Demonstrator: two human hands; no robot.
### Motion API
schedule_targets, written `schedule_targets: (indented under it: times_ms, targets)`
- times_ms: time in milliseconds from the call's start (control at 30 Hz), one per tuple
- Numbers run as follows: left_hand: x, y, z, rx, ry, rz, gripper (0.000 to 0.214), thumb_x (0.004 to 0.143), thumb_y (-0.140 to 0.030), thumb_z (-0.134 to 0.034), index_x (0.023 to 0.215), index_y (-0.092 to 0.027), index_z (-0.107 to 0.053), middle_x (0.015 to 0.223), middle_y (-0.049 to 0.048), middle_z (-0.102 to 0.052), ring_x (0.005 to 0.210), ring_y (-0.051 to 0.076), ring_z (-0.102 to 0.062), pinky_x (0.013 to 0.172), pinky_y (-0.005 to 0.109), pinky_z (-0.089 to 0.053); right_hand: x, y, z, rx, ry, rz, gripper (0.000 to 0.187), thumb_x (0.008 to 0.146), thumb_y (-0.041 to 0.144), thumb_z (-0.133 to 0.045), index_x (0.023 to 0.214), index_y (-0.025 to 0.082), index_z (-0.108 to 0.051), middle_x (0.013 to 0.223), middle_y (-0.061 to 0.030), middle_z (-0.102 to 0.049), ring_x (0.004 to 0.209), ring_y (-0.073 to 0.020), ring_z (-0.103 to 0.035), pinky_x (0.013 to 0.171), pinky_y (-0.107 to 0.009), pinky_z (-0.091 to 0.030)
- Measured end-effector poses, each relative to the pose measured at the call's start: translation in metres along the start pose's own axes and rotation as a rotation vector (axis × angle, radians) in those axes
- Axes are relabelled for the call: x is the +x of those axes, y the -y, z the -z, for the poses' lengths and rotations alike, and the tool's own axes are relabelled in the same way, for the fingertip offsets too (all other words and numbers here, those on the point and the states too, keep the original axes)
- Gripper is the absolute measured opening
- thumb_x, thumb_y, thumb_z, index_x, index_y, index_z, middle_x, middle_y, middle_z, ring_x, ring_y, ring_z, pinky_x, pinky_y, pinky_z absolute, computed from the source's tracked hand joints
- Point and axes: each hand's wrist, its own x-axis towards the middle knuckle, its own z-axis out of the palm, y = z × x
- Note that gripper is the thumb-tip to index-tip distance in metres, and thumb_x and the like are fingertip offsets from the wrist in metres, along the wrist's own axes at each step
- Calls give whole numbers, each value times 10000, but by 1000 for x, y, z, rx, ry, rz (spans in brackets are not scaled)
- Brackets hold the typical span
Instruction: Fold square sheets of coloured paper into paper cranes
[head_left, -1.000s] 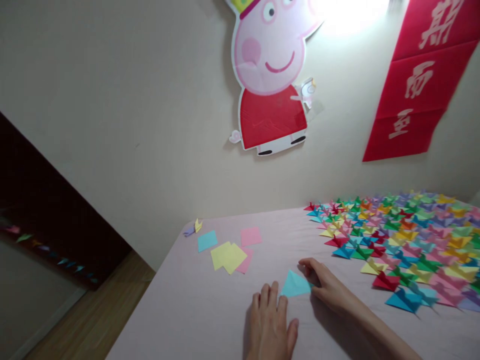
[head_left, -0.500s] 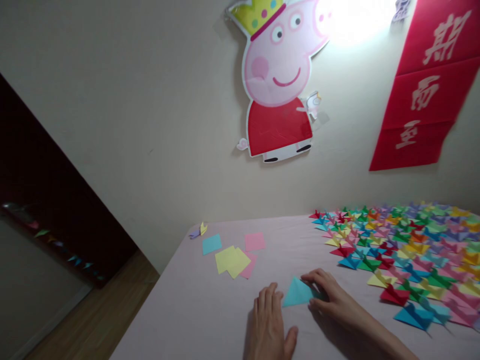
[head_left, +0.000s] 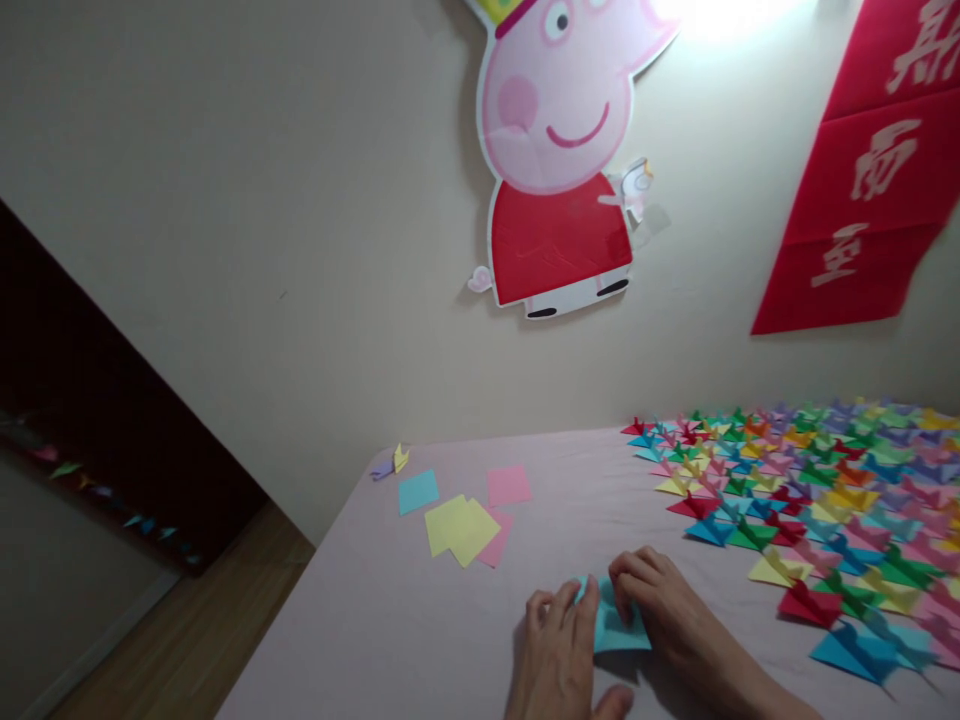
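A light blue folded paper [head_left: 619, 628] lies on the pink table [head_left: 390, 620] near its front edge. My left hand [head_left: 559, 655] rests at the paper's left side, its fingertips pinching the paper's upper corner. My right hand [head_left: 660, 605] presses down on the paper's upper right part with bent fingers. Both hands meet at the top of the paper.
Loose paper squares lie at the left: blue [head_left: 418, 491], yellow [head_left: 459, 527], pink [head_left: 508, 484]. Two small folded pieces [head_left: 393, 463] sit by the table's far left corner. Several rows of coloured paper cranes [head_left: 810, 490] cover the right side. A cartoon pig cutout [head_left: 559, 150] and red banner [head_left: 862, 190] hang on the wall.
The blue paper has been folded from a flat triangle into a smaller shape. My left hand moved from flat on the table to the paper's corner. My right hand came closer.
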Motion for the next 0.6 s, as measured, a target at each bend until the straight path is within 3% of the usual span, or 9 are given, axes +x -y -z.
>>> schedule_targets:
  times_ms: [100,233,300,367,500,533,600]
  targets:
    - [3,1,2,0,-40,-29,685,866,-558,-617,1389,-144,-459,1255,81,-663,1068,253,-618,920,397,-442,-4,0,8,16,71,-24,189,838,122,-483,723,234,-583,855,-51,-663,863,-236,-553,785,-353,-433]
    - [9,-2,8,-78,-105,-20,279,873,-416,-643,1075,-224,-629,1071,15,-699,903,204,-633,810,366,-432,-11,3,16,49,143,-71,165,743,110,-582,832,244,-619,1017,-37,-660,995,-238,-540,888,-360,-419]
    - [12,-4,11,-155,-128,38,94,874,-321,-641,909,-234,-634,997,-5,-694,880,187,-625,790,350,-421,-10,3,16,65,138,-81,81,799,186,-597,825,249,-642,1021,-40,-663,1004,-240,-538,902,-365,-414]
    - [16,-5,15,-222,-135,139,61,878,-221,-612,817,-223,-609,921,-16,-685,847,171,-614,774,334,-420,-6,2,15,74,110,-99,129,877,293,-565,800,245,-657,958,-47,-676,963,-241,-550,876,-364,-420]
    - [19,-5,23,-226,-78,356,104,907,-147,-554,854,-222,-604,820,-15,-662,799,165,-602,738,300,-455,6,-2,8,33,58,-235,232,877,385,-538,740,226,-636,788,-46,-656,829,-236,-576,757,-344,-435]
    - [18,-4,24,-196,-70,372,101,911,-152,-554,941,-224,-616,862,-6,-673,813,165,-609,739,289,-470,9,-3,6,17,45,-277,218,858,378,-543,727,225,-627,766,-40,-641,801,-229,-581,730,-334,-434]
    - [12,-3,21,-73,-96,327,288,904,-197,-582,1191,-217,-581,1078,44,-685,911,179,-627,786,288,-499,13,-5,1,-11,16,-342,183,827,357,-547,721,226,-617,754,-28,-619,771,-216,-588,702,-319,-430]
